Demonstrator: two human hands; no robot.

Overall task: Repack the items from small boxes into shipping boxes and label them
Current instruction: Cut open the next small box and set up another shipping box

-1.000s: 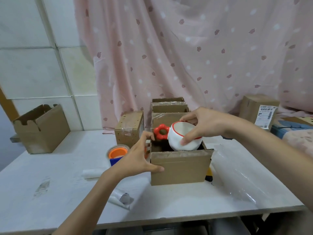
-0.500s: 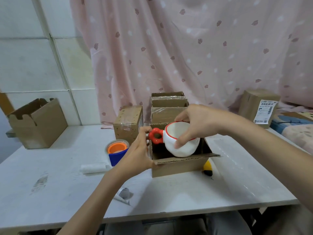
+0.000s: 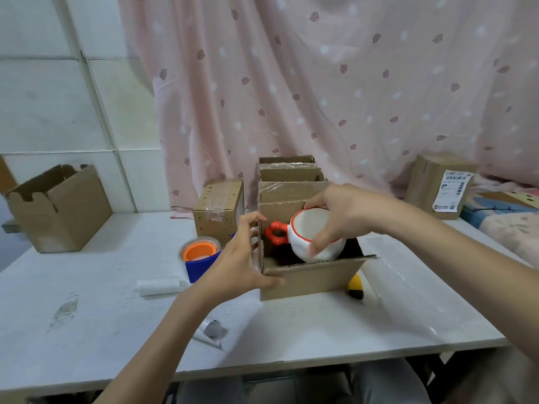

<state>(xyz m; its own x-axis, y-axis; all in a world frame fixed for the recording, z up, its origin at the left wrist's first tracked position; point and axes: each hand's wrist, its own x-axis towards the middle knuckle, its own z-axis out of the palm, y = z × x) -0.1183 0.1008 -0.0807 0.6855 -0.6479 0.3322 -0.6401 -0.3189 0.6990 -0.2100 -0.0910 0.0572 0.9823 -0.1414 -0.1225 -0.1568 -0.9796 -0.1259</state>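
Observation:
A white mug (image 3: 306, 233) with a red rim and a red flower-shaped handle sits partly inside an open cardboard box (image 3: 312, 277) at the table's middle. My right hand (image 3: 341, 212) grips the mug by its rim, thumb on the near side. My left hand (image 3: 242, 263) holds the box's left wall and front corner. The mug's bottom is hidden behind the box's front flap. Behind this box stand more open cardboard boxes (image 3: 288, 179) in a row.
A small taped box (image 3: 218, 211) stands left of the row. A tape roll on a blue dispenser (image 3: 199, 255), a white foam roll (image 3: 160, 287), a yellow cutter (image 3: 355, 287) and clear plastic film (image 3: 408, 287) lie around. An empty box (image 3: 58, 208) sits far left, a labelled box (image 3: 440, 185) far right.
My right hand has lowered the mug deeper into the box. My left hand has shifted along the box's left wall toward the front corner.

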